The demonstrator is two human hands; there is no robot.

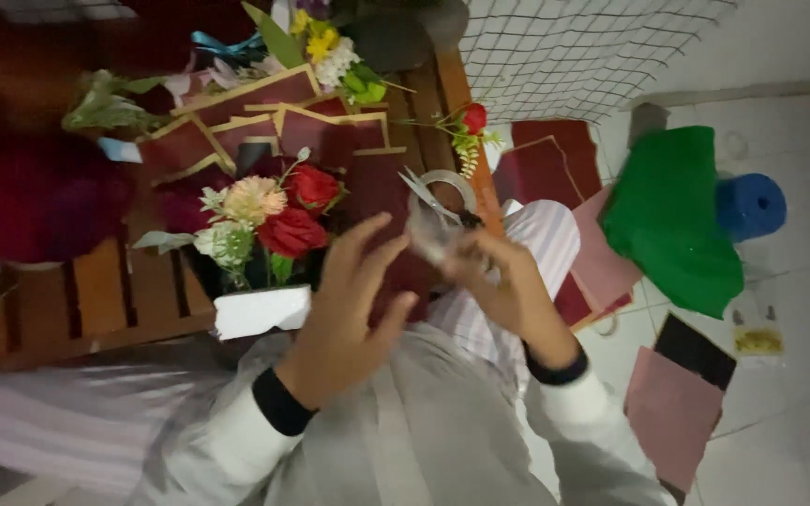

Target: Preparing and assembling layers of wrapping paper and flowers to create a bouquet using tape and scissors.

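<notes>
Right hand (503, 281) pinches a clear, blurred strip (433, 234) just below the tape roll (447, 187); it runs leftward toward the left hand (349, 300), whose fingers (367, 253) spread open, nearly touching it.

White sleeves (236, 440) w/ black cuffs (281, 401)

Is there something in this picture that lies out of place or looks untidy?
Yes. Loose paper sheets lie scattered on the floor beside crumpled green cloth and a blue roll, and a single red flower overhangs the wooden table edge.
</notes>
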